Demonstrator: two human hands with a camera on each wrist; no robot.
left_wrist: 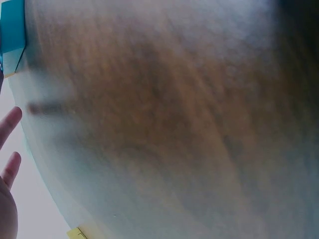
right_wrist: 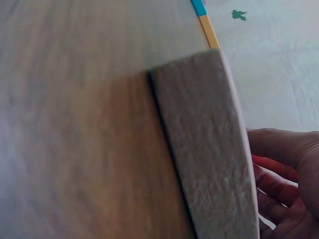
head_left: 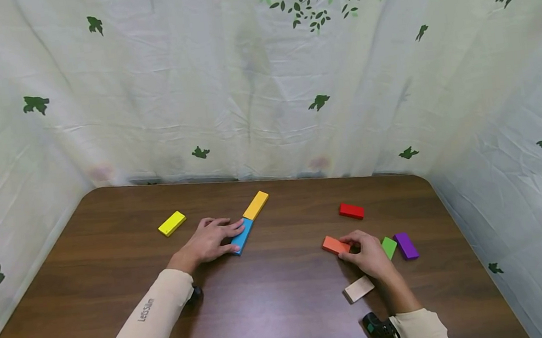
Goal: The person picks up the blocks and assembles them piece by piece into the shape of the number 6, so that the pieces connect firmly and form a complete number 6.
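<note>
My left hand [head_left: 211, 241] rests on a blue block [head_left: 243, 238], its fingers spread along the block's left side and top. End to end with that block lies a yellow-orange block [head_left: 256, 206], forming one slanted line. In the left wrist view the blue block [left_wrist: 12, 27] shows at the upper left, above two extended fingers [left_wrist: 10, 127]. My right hand [head_left: 366, 252] pinches an orange block [head_left: 336, 245] between thumb and fingers. Close by that hand are a green block [head_left: 389, 247], partly hidden by it, and a plain wood block [head_left: 359, 289], large in the right wrist view.
A red block [head_left: 351, 211] lies beyond the right hand, and a purple block [head_left: 406, 246] sits right of the green one. Far left of the line is a yellow block [head_left: 172, 223]. A leaf-print curtain [head_left: 242, 84] hangs behind the brown table [head_left: 266, 312].
</note>
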